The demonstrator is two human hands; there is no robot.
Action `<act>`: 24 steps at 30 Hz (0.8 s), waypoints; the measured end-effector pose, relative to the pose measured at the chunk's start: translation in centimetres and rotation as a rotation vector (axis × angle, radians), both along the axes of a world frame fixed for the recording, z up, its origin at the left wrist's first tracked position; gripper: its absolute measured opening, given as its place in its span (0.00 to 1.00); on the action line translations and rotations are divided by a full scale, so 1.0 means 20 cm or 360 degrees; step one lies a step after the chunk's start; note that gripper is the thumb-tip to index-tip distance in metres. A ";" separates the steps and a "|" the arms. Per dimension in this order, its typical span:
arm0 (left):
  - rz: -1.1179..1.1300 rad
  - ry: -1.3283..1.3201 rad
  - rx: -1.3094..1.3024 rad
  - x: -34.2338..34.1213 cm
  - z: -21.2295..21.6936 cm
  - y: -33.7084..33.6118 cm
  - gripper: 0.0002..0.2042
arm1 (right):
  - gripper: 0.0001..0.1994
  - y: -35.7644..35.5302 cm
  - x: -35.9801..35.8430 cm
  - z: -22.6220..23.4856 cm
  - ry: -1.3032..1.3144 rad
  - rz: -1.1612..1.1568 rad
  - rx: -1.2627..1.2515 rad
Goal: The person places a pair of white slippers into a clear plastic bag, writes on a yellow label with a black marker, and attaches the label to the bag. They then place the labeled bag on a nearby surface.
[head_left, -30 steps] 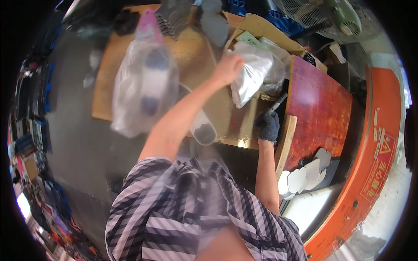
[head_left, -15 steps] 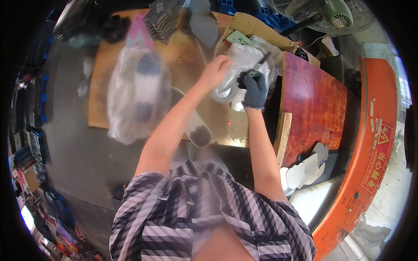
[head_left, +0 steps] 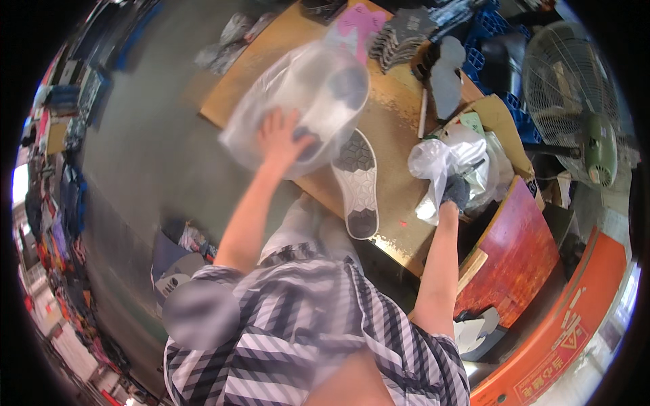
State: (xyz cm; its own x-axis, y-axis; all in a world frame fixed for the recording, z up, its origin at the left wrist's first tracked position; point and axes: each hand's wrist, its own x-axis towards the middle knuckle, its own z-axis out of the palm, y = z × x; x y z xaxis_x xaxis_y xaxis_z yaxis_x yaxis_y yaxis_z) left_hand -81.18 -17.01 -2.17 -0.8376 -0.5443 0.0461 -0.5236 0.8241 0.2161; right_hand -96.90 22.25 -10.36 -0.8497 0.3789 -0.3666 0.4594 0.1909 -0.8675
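My left hand [head_left: 279, 139] lies bare with fingers spread on a clear plastic bag [head_left: 247, 128] at the table's left edge. Pale shoe soles with dark patches show through the bag, blurred. Beside it a white and dark grey patterned shoe sole [head_left: 359, 186] lies flat on the table. My right hand [head_left: 457, 191], in a dark glove, reaches into crumpled clear and white plastic bags [head_left: 467, 145] at the table's right. Its fingers look curled, but what they hold is hidden. A thin dark stick [head_left: 479, 164] shows by the glove among the plastic.
The brown worktable [head_left: 396, 115] carries pink cut pieces [head_left: 357, 28], stacked grey pieces [head_left: 406, 30] and a grey sole-shaped piece [head_left: 447, 78]. A cardboard box [head_left: 504, 115] stands behind the bags. A fan [head_left: 565, 81], red-brown board [head_left: 511, 250] and orange barrier [head_left: 569, 325] stand right.
My left hand has gone from the plastic at the right to the sole bag and lies spread on it. My right hand stays by the plastic bags. The whole view has turned leftward.
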 end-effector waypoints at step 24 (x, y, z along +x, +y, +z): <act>-0.1379 -0.0171 0.1085 0.00 -0.02 0.73 0.15 | 0.08 -0.11 0.40 0.51 0.0786 -0.0393 -0.0315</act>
